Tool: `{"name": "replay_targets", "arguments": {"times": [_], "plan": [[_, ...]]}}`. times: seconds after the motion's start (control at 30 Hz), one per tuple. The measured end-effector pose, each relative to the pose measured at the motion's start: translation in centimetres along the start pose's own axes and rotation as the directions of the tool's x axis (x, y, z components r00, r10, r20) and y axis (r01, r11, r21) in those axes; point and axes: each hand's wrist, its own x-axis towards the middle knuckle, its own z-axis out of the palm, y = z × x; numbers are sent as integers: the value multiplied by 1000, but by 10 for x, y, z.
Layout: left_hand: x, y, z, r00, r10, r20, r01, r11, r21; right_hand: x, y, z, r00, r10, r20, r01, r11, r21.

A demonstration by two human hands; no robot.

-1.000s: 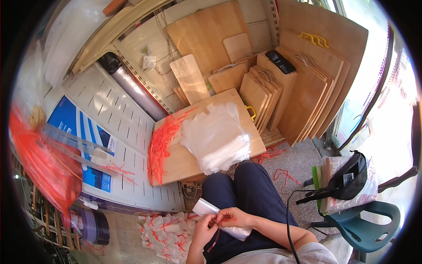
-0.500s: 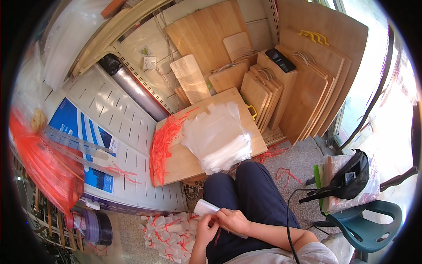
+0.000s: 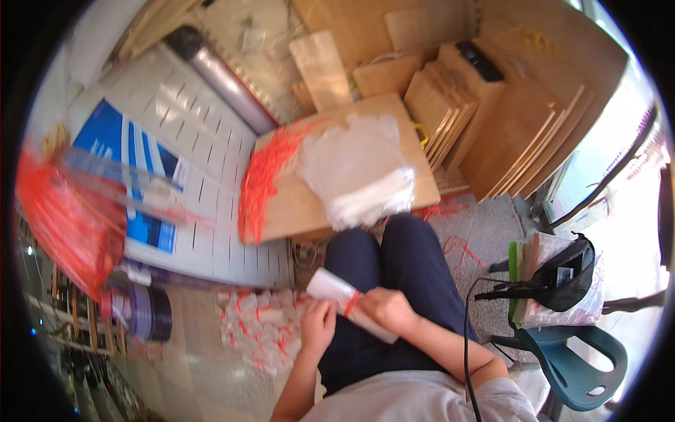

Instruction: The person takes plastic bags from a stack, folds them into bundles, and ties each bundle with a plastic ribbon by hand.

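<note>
A whitish roll of thin plastic [image 3: 327, 283] lies slantwise over my lap, with a red plastic strip [image 3: 352, 304] round its middle. My right hand [image 3: 390, 311] is closed over the roll just right of the strip. Close by on the left, my left hand [image 3: 320, 325] is curled shut with its fingertips at the roll's edge beside the strip; blur and the fingers hide what it grips. In front of my knees, a wooden board [image 3: 285, 221] bears a stack of whitish plastic sheets [image 3: 358, 165] and a heap of red strips [image 3: 261, 186].
Many tied rolls [image 3: 256, 330] lie on the floor at left. Cutting boards [image 3: 506, 133] lean at the back right. A red bag [image 3: 67, 218] hangs far left. At right stands a green chair [image 3: 573, 366] with a black bag [image 3: 568, 278]; a black cable [image 3: 465, 344] crosses beside my right arm.
My hands have moved apart from their close pinch. The red strip now shows round the roll, where it hung loose below before. The view has shifted, and the scene sits higher.
</note>
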Motion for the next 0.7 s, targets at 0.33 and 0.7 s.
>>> {"name": "replay_targets", "arguments": {"times": [0.33,0.7], "plan": [[-15,-42,18,741,-669,58,445,425,-788,-3,-6,-6,746,457,484,-639,695,330],[-21,-76,10,700,-697,152,196,-17,-980,-3,-35,5,685,268,677,-696,516,500]]}}
